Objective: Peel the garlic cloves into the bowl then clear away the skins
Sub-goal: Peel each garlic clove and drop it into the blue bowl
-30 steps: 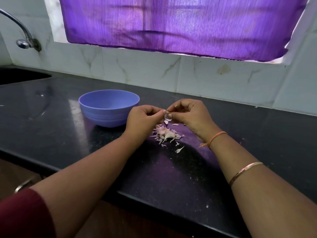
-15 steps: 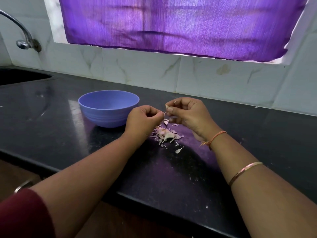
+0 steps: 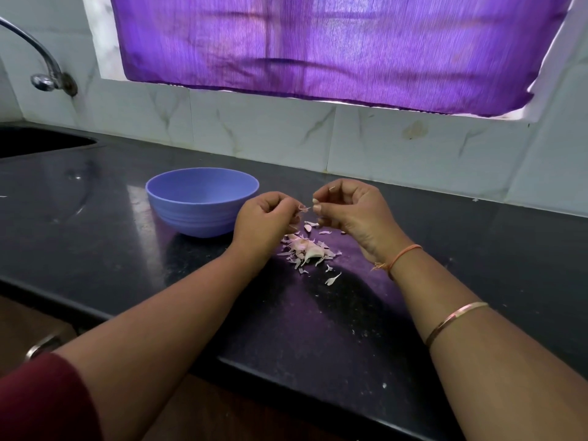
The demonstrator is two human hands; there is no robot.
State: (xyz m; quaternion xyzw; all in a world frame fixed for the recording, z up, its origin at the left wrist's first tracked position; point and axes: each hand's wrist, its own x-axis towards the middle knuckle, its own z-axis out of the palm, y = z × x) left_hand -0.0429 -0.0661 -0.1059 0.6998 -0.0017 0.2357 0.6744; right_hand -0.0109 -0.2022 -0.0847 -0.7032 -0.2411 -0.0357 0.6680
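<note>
Two hands hover just right of the one blue bowl (image 3: 197, 214), above a single heap of garlic skins (image 3: 300, 246) that lies on the black tabletop (image 3: 127, 265) right of the bowl's foot. The left hand (image 3: 264, 221), nearer the bowl, pinches one garlic piece (image 3: 304, 208) in curled fingers, only its pinkish tip showing. The right hand (image 3: 353, 214) has its fingers curled narrow beside that tip; I cannot tell whether they hold anything. One loose clove (image 3: 308, 228) lies behind the heap.
</note>
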